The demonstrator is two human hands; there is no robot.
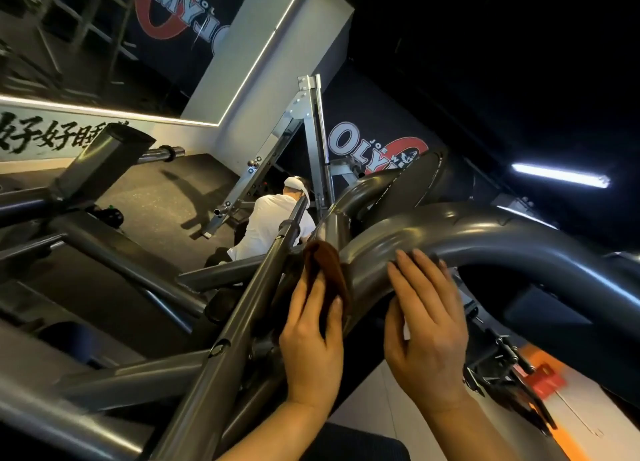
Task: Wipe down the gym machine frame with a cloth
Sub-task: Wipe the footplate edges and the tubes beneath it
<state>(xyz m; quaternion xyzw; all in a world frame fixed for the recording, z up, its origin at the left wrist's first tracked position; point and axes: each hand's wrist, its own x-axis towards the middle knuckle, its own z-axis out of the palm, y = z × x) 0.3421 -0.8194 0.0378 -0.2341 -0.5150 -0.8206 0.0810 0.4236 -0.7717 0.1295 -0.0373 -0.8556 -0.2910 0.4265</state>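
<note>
Person in white shirt (pixel 268 223), banner (pixel 377 149), ceiling light (pixel 559 175)

Premises: commercial gym — weight-training floor. Evidence: heavy grey tubular machine frame (pixel 467 239) filling the foreground; a second angled steel rack (pixel 277 149) with bolted plates behind it; dark speckled rubber floor (pixel 166 190); black wall banner (pixel 377 149) with red-and-white bodybuilding logo; large wall mirror (pixel 104 35) edged by strip lighting — another person (pixel 273 218) in white crouched among the equipment.

A brown cloth (pixel 327 270) lies against the glossy dark grey gym machine frame (pixel 485 232), with a red, white and black logo banner (pixel 377 149), a white-shirted person (pixel 273 225) and an orange floor patch (pixel 568 436) behind
</note>
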